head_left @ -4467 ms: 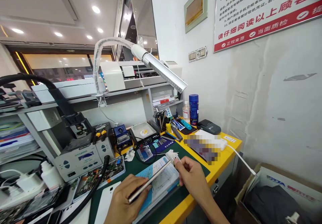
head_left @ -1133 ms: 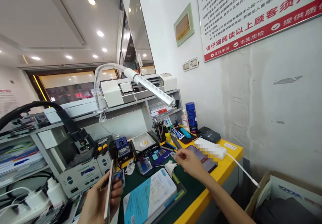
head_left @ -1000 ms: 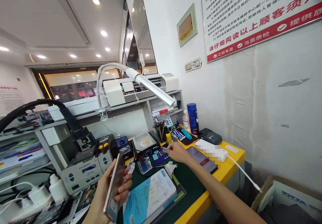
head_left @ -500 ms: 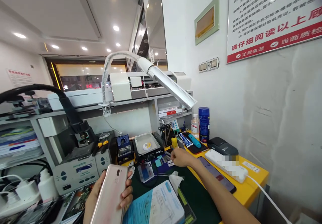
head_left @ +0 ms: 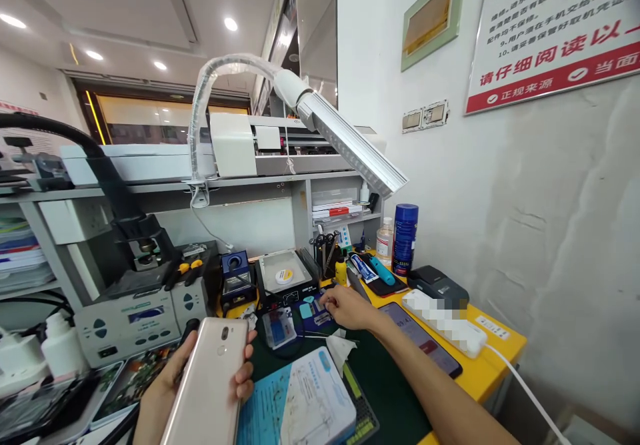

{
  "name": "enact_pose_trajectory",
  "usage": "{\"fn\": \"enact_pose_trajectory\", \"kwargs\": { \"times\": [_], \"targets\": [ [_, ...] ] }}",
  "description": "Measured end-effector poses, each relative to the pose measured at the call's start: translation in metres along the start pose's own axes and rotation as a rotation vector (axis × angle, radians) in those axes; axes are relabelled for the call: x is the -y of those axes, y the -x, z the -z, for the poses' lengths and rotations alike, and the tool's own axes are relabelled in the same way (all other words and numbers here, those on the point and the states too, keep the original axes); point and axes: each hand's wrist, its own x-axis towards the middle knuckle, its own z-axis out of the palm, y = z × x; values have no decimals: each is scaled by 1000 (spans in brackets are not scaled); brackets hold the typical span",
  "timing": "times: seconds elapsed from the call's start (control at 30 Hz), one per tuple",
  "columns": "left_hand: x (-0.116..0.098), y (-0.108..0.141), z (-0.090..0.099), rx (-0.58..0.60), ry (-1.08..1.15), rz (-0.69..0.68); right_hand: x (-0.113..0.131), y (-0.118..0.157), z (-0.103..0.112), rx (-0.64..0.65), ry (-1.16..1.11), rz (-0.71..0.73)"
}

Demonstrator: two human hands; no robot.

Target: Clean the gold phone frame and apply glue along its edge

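My left hand [head_left: 163,385] grips a pale gold smartphone [head_left: 210,378], its back with the camera lenses turned toward me. The fingers wrap round its right edge. My right hand [head_left: 350,308] reaches across to the far part of the green mat [head_left: 387,391], over a small dark blue pad [head_left: 317,318] with little items on it. Its fingers are curled together, and I cannot make out what is between them. Below the right hand lie a white and blue box [head_left: 315,398] and a crumpled white tissue [head_left: 341,348]. A clear plastic case [head_left: 280,328] rests left of the pad.
Right of my forearm, a phone with a lit screen [head_left: 423,338] lies beside a white power strip [head_left: 443,321]. A hot plate [head_left: 285,275], a tool holder [head_left: 327,251] and a blue spray can [head_left: 405,238] stand behind. At left is a grey rework station [head_left: 135,325].
The camera view has shifted, so the bench appears further left. My right hand stays over the blue pad, fingers still curled. The smartphone remains in my left hand.
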Motion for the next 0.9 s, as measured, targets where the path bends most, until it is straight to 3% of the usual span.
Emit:
{"fn": "enact_pose_trajectory", "kwargs": {
  "times": [0.1,0.23,0.37,0.47,0.6,0.8,0.9],
  "targets": [
    [-1,0,0,-18,-33,-18,0,1,0,-13,21,-17],
    [0,1,-3,-104,-56,-4,3,5,7,83,25,-10],
    [2,7,-15,-218,-72,-32,7,9,9,199,19,7],
    [3,10,-26,-276,-66,-30,11,10,1,213,23,22],
    [6,9,-30,-249,-70,-59,15,11,-8,134,5,29],
    [13,6,-12,-98,-101,-136,14,9,-1,-100,-185,0],
    [14,6,-5,-44,-99,-111,12,7,0,-186,-312,-6]
  ]
}}
